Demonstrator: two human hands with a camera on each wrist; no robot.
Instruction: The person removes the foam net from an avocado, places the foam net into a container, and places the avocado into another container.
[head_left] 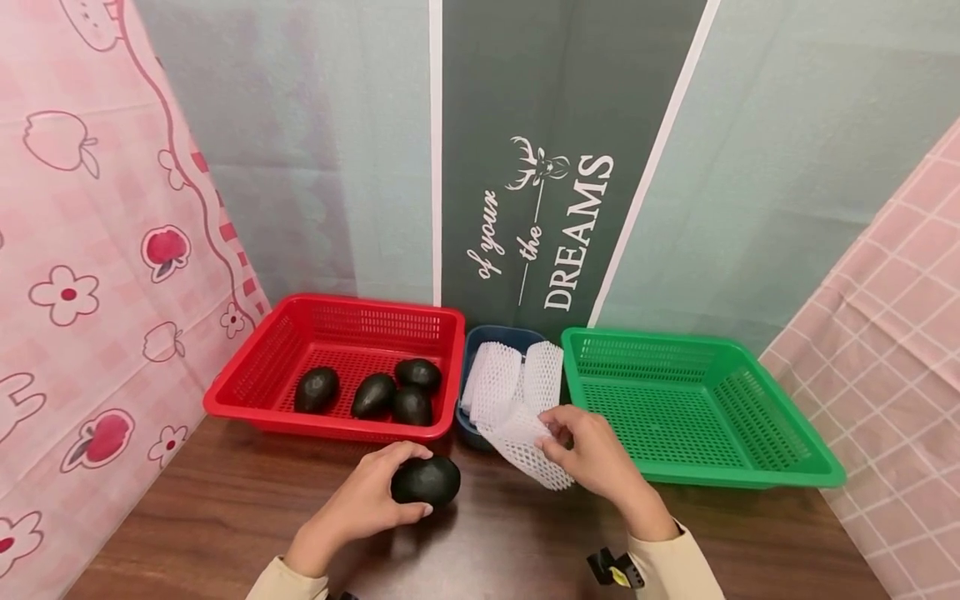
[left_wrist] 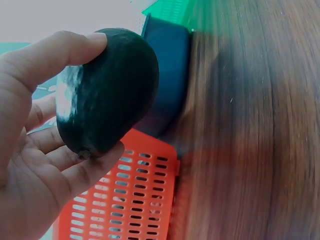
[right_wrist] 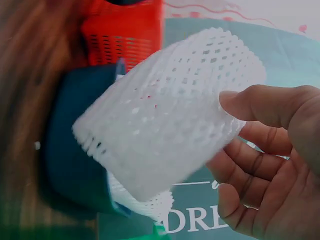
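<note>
My left hand (head_left: pixel 371 492) grips a dark avocado (head_left: pixel 426 482) above the table, in front of the red basket. In the left wrist view the thumb lies over the avocado (left_wrist: pixel 112 92) and the fingers curl beneath it. My right hand (head_left: pixel 592 450) pinches a white foam net sleeve (head_left: pixel 528 446) by its edge, between thumb and fingers. The right wrist view shows this sleeve (right_wrist: pixel 170 110) hanging flattened, its mesh stretched a little at one end. Behind it, a blue bin (head_left: pixel 468 429) holds several more foam net sleeves (head_left: pixel 495 375).
The red basket (head_left: pixel 330 427) on the left holds several avocados (head_left: pixel 317 388). A green basket (head_left: pixel 735 475) stands right of the blue bin. All three sit on a wooden table (head_left: pixel 510 542) against a hanging cloth, with patterned pink cloths at both sides.
</note>
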